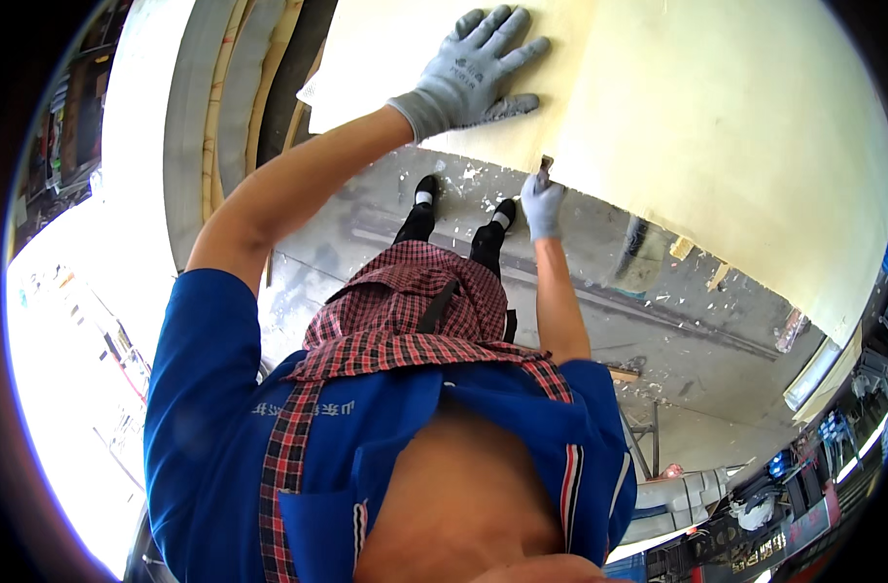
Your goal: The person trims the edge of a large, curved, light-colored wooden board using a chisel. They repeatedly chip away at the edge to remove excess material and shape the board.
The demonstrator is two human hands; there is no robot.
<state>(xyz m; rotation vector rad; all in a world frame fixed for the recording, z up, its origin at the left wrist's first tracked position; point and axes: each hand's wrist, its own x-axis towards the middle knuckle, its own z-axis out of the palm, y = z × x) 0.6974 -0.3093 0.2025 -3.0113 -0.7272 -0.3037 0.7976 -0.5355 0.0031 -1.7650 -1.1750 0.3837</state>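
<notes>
One broad, pale wood sheet (716, 146) fills the upper middle and upper right of the frame, its near edge slanting from the upper centre down toward the lower right. At that edge, just right of the frame's centre line, the right hand (543, 206), in a grey glove, has its fingers clamped on a small dark-tipped hand tool (545, 165); the tip meets or overlaps the sheet's margin, and its exact kind is too small to tell. Above and to the left, the left hand (473, 78), gloved too, lies flat on the sheet, fingers fanned apart and thumb held out, gripping nothing

For good work here, I judge that the left palm should press firmly so the sheet cannot slide, with its thumb well clear of the tool's line; the right hand does best with a low, steady angle and light, even strokes, as a splintery edge could catch or tear

Below the edge lies a grey floor (696, 321) strewn with pale flakes, with a wood offcut (681, 248) right of the right hand. A checked apron (395, 301) covers the wearer's front at centre, and curved layered boards (193, 117) stand at upper left
</notes>
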